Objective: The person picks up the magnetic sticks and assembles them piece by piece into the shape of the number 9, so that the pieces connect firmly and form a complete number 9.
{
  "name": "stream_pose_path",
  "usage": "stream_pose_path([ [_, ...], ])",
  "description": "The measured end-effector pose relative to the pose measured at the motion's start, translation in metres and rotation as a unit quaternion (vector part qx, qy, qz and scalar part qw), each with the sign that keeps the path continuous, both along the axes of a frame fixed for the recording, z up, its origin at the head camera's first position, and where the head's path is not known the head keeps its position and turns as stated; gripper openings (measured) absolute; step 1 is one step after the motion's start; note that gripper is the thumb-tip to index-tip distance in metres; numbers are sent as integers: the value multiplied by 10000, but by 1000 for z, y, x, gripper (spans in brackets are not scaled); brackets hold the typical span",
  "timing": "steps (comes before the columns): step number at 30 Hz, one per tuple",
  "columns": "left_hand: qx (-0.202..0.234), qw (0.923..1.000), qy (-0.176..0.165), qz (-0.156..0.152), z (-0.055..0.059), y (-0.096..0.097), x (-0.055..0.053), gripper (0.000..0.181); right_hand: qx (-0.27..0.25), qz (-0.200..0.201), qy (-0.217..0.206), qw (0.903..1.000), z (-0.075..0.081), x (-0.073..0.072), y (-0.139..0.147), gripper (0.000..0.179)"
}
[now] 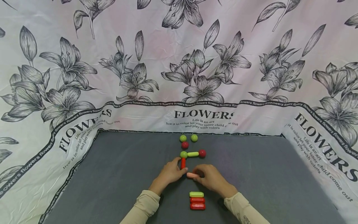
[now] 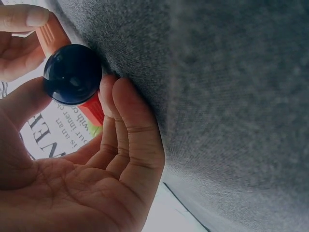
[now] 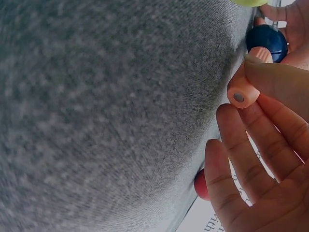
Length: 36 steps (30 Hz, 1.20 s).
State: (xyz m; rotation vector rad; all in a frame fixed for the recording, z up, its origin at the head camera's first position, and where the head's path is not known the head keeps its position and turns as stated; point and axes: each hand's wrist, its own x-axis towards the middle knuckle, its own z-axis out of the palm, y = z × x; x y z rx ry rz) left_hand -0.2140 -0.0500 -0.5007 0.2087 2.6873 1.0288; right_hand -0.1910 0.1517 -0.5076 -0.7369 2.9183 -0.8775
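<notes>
My left hand holds a glossy dark blue ball between thumb and fingers; in the head view that hand hides the ball. From the ball a red stick runs away to a green ball. Thumb and fingers of my right hand pinch a peach-orange stick. Its far end meets the blue ball in both wrist views. A small grey disc shows in its near end in the right wrist view. A yellow-green stick joins the green ball to a red ball.
Behind the joined pieces lie a loose red ball and two green balls. Nearer me, a yellow-green stick and two red sticks lie in a row on the grey tabletop. Flower-printed cloth stands around the table.
</notes>
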Motion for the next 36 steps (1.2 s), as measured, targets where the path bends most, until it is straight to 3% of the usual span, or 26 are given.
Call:
stream_pose_path([
  [22,155,9999,69,-25,-4,-1,1,63,-38,69,-145,9999,5,1,2,13],
  [36,87,9999,-3,55,-2,-1,0,64,-350,417,-502,9973,13,28,23,25],
])
